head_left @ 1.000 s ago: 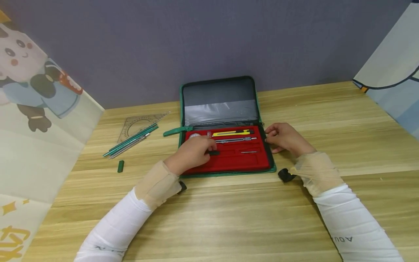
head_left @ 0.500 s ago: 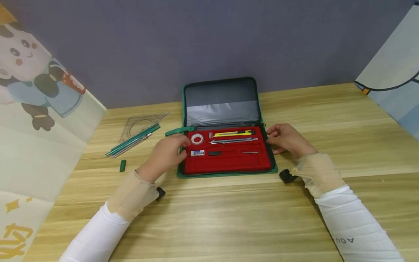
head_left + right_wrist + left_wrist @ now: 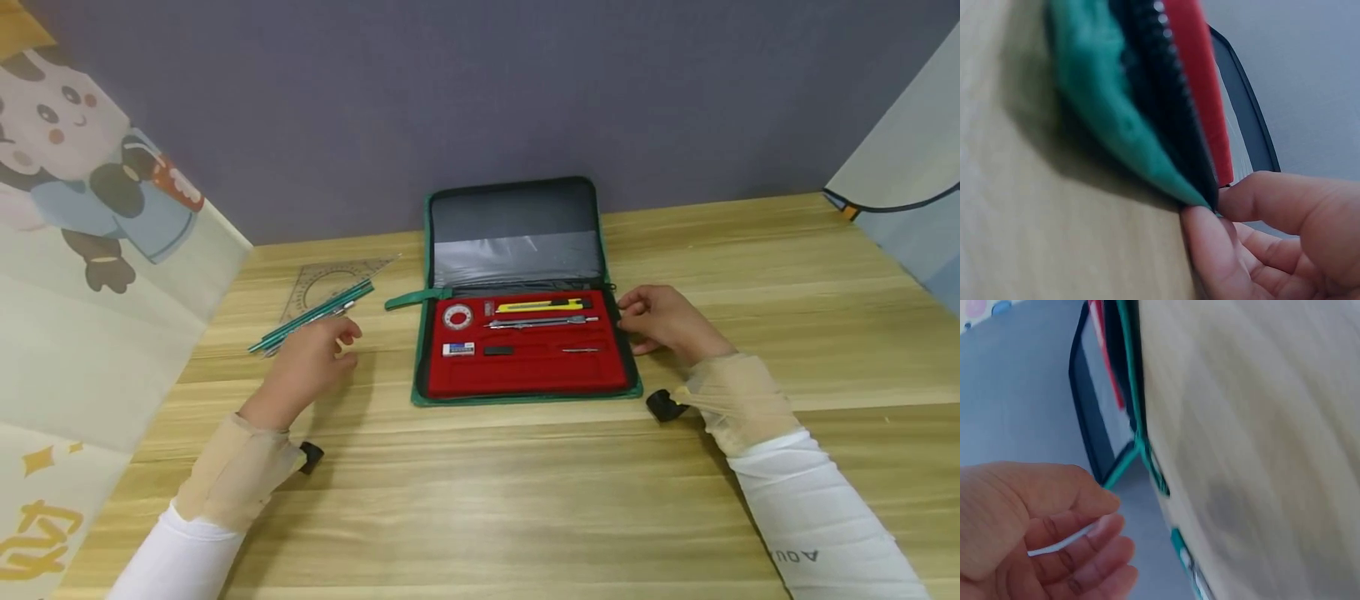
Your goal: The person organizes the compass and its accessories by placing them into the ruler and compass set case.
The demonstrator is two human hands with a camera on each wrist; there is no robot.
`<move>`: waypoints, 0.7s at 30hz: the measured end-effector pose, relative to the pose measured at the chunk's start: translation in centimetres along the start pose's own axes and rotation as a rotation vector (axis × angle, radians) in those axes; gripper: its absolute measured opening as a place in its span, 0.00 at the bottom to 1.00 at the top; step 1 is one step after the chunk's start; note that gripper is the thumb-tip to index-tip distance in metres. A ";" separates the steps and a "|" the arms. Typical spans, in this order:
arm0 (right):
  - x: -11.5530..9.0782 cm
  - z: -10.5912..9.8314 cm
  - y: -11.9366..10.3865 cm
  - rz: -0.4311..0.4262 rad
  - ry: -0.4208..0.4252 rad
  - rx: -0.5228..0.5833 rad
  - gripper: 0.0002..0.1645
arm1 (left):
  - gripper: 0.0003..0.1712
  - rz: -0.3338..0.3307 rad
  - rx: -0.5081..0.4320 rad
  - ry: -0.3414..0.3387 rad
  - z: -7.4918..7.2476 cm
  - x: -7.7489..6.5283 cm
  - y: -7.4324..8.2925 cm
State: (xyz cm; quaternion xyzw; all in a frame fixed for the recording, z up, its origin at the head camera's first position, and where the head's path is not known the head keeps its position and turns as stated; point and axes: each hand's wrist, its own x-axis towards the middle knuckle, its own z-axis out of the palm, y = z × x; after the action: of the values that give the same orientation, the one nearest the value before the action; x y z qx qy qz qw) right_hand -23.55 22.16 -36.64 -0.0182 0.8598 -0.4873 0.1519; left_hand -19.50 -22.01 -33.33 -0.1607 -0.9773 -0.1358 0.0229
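Note:
My left hand (image 3: 303, 367) hovers over the table's left side, fingers loosely bent and holding nothing. Close by it lie green pencils (image 3: 311, 317), partly covered by the hand. My right hand (image 3: 667, 323) pinches the right edge of an unzipped green case (image 3: 1110, 106) between thumb and fingers. In the case's red tray (image 3: 525, 379) sit a yellow utility knife (image 3: 543, 306), a metal compass (image 3: 542, 322), a white ring-shaped disc (image 3: 458, 317), a white eraser (image 3: 458, 349), a dark small block (image 3: 498, 351) and a thin metal piece (image 3: 581, 350).
A clear set square (image 3: 341, 271) with a protractor cutout lies beneath the pencils. The case's lid (image 3: 517, 217) leans back against the grey panel (image 3: 487, 92). A green strap (image 3: 412, 298) sticks out to the left of the case.
My left hand has moved left, out of the case and over to the pencils, uncovering the eraser, disc and dark block. It now covers the small green block's spot. My right hand has stayed put.

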 end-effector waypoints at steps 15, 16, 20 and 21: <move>-0.1 -0.1 -0.1 -0.010 0.002 -0.008 0.21 | 0.17 -0.190 0.021 0.010 -1.7 -2.1 -4.2; -0.1 0.0 -0.1 -0.011 0.002 -0.006 0.21 | 0.17 -0.201 0.025 0.006 -1.7 -2.2 -4.5; 0.0 0.1 -0.1 -0.009 -0.003 0.001 0.21 | 0.11 -0.246 0.042 -0.048 -1.7 -2.8 -5.2; 0.0 0.1 -0.1 -0.009 -0.003 0.001 0.21 | 0.15 -0.256 0.043 -0.067 -1.7 -2.9 -5.3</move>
State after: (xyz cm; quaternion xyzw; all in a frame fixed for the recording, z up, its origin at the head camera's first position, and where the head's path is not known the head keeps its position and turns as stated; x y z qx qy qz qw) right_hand -23.56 22.02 -36.58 -0.0228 0.8592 -0.4883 0.1509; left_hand -18.47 -28.21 -33.30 -0.0386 -0.9928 -0.1110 -0.0238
